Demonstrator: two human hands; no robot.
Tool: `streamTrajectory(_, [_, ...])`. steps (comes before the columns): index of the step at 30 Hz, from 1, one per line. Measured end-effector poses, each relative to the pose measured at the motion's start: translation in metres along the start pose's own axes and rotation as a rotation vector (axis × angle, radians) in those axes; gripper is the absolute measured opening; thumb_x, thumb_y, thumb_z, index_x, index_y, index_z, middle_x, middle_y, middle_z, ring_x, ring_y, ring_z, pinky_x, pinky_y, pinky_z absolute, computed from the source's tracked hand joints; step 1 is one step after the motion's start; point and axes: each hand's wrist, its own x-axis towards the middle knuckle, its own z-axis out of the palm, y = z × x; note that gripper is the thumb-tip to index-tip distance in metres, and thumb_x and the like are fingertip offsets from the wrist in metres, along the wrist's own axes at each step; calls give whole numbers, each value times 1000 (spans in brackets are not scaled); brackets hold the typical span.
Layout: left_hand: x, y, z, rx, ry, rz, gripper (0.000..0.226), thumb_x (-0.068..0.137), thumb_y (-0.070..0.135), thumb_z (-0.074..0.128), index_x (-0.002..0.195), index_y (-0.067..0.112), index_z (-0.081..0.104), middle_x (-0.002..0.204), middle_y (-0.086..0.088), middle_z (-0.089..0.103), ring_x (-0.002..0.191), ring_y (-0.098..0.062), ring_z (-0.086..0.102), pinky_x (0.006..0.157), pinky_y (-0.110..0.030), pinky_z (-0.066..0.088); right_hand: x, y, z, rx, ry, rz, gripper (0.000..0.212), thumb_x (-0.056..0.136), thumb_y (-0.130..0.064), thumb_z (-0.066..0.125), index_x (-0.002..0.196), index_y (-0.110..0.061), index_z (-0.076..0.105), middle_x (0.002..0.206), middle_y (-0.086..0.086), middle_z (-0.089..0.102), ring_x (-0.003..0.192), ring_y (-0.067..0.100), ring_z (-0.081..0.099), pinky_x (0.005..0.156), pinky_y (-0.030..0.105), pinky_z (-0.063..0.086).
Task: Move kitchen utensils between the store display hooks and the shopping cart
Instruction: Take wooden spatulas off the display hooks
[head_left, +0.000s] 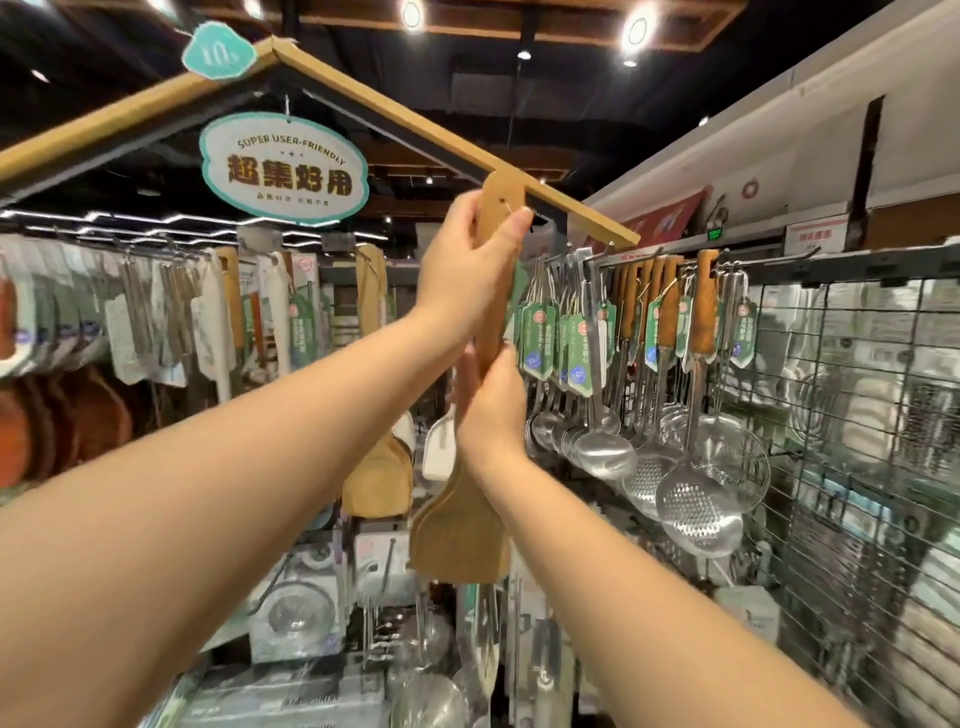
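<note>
A: Head view first. Where's the utensil?

B: You have the wooden spatula (467, 540) raised in front of the display, upright, blade down. Your left hand (467, 270) pinches the top of the handle, thumb and fingers curled round it just beside the hanging hole. Your right hand (491, 405) wraps the handle lower down, above the blade.

A: Which step is this?

B: I'd judge it's the hook end of the job: you're holding the hole at about hook height. I can't tell whether it's going on or coming off. No hook tip shows by your fingers, and the shopping cart isn't in view.

A: What's around it?

B: Other wooden spatulas (376, 478) hang just behind it to the left. Steel ladles (605, 457) and a perforated skimmer (696, 512) hang to the right, against the wire grid (857, 467). An oval sign (283, 169) hangs above.

A: And the next move?

B: If you're hanging it, your left hand has to steer the hole onto the hook tip while your right hand steadies the blade. Loosen the lower grip only once the hook bears the weight. If you're taking it off, lift it and draw it towards you, clear of the ladles.
</note>
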Motion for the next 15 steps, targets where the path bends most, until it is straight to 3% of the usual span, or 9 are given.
streamTrajectory(5, [-47,2,-14,-3,33,-126,39,94,32,51,130,19,44,117,-1,60,105,-17,58,94,-43,48,-47,-2,-10,-123,52,-17,20,100,-28,41,93,-9,43,76,4,52,71,29,54,65,47,44])
streamTrajectory(9, [-99,-2,-24,7,-27,-164,36,95,27,50,130,20,46,110,4,60,95,-9,59,90,-34,51,-93,5,-15,-132,62,50,14,97,-25,42,95,-12,46,86,12,57,79,33,58,69,50,47])
streamTrajectory(12, [-139,-13,-25,23,-98,-253,40,94,28,53,133,21,47,119,-3,61,107,-17,59,93,-40,49,-128,5,-26,-165,69,115,25,99,-22,41,115,-5,50,100,10,60,90,30,58,70,35,43])
streamTrajectory(15, [-180,-20,-28,39,-123,-375,47,92,27,57,136,17,45,125,-7,58,114,-20,56,96,-37,47,-163,10,-36,-197,23,182,27,100,-22,39,118,-4,47,96,8,58,89,29,60,68,35,44])
